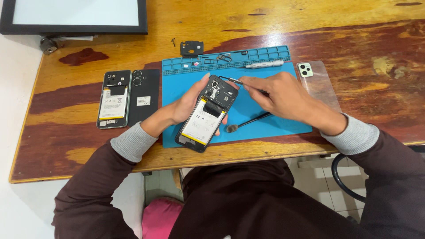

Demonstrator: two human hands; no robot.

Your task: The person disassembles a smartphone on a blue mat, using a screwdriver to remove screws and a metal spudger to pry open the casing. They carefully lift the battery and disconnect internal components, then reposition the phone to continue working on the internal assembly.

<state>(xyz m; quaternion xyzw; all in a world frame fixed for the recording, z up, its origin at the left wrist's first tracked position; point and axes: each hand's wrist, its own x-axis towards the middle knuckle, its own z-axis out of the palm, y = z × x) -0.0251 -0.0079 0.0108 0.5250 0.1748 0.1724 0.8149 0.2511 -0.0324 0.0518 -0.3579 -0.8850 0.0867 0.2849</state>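
Left hand: my left hand (188, 104) cradles the opened phone (207, 113) from below, fingers wrapped round its far edge, tilting it so the exposed interior faces me.
Opened phone: back cover off, white battery with yellow border showing; it is held just above the blue work mat (270, 117), top end toward the mat's tray row.
Right hand: my right hand (276, 97) is closed in a pinch on the tweezers (233, 80), tips at the phone's upper corner; the wrist appears to rest on the mat, which I judge steadies the tips.
Brush tool: a black-handled brush (248, 121) lies on the mat under my right hand, within reach.
Mat trays: small removed parts (223, 57) sit in the compartments along the far edge, near a silver screwdriver (264, 64).
Left side: a second opened phone (113, 105) and a black back cover (144, 96) lie side by side off the mat, well apart from my hands.
Right side: a clear case (318, 82) lies just beside the mat's right edge.
Open room: bare mat lies to the right; the table edge (265, 155) is near the phone's lower end.
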